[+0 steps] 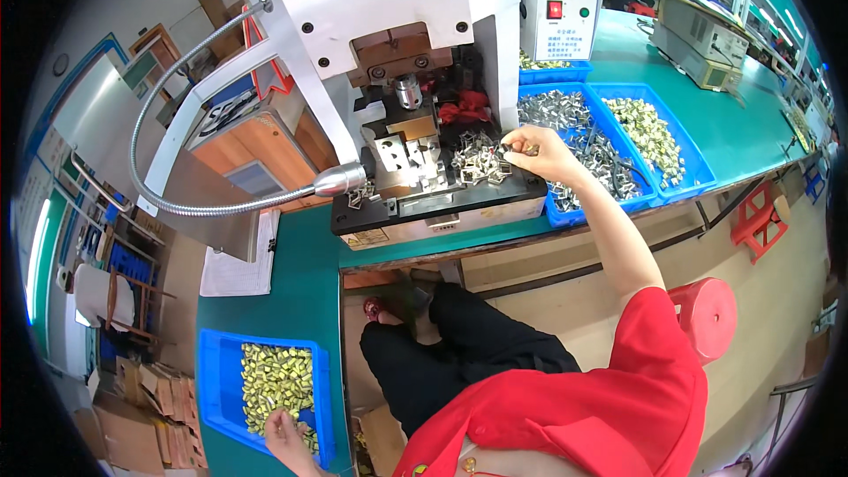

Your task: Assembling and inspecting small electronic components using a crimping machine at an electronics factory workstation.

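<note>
My left hand [288, 435] is at the near edge of a blue bin [212, 380] of small yellow-green parts [276, 375]. Its fingers are drawn together at the parts; whatever they hold is too small to make out. On the press bed, at the right end of a heap of small metal pieces [480, 162], my right hand [543, 152] pinches something small and dark that I cannot make out. Left of that heap sits the silver metal fixture [408, 159] of the bench press [389, 0]. A few more metal pieces [360, 195] lie at the bed's left end.
Right of the press stand a blue bin of metal pieces [576, 119] and another of yellow-green parts [649, 132]. A flexible metal hose [190, 209] arcs across the press's left side. Papers [237, 269] lie on the green bench; a red stool [711, 318] stands at right.
</note>
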The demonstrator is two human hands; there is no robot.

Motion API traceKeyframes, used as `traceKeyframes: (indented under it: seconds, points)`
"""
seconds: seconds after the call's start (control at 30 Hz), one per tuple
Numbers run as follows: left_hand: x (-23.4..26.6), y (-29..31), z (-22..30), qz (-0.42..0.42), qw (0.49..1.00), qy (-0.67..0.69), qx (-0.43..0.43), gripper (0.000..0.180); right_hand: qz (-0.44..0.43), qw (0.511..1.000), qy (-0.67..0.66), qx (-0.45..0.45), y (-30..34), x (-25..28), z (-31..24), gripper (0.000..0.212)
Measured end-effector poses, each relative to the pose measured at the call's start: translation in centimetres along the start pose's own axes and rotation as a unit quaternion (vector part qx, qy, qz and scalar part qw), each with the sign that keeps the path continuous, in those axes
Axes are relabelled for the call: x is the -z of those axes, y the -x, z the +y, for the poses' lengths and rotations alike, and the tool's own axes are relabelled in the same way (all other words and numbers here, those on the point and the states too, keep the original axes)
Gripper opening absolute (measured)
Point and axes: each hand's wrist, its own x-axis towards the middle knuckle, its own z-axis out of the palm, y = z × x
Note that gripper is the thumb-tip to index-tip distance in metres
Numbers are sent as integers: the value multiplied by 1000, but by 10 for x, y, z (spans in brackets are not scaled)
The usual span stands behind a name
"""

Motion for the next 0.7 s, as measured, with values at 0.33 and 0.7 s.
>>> traceKeyframes:
  seconds: [0.33,0.7]
  points:
    - [-1,24,44,164,956,237,54,26,3,895,-387,-222,5,12,-16,22]
    - [-160,64,88,-284,699,635,164,29,6,775,-598,-202,71,-23,-86,35]
